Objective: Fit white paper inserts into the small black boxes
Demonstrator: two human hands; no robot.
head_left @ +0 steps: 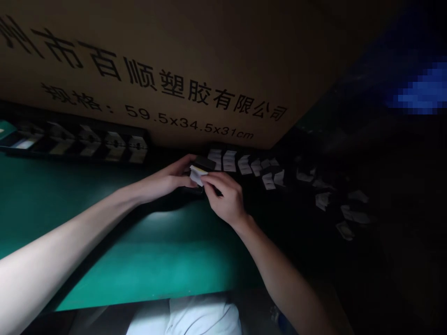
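Observation:
My left hand [169,179] and my right hand [223,197] meet over the green mat. Between them is a small white paper piece [196,175] with a yellow edge, pinched by the fingers of my right hand and steadied by my left. A small black block [204,163] sits against it, held by my left fingertips. Its exact shape is partly hidden by my fingers. Several similar white pieces [244,164] lie in loose rows just beyond my right hand, on a dark surface.
A large cardboard carton [150,70] printed with Chinese text and "59.5x34.5x31cm" stands behind the work. A row of small pale items in a black holder [91,144] runs along the far left. More white scraps [323,200] are scattered to the right in dim light. My white-clothed lap [195,318] shows below the mat's near edge.

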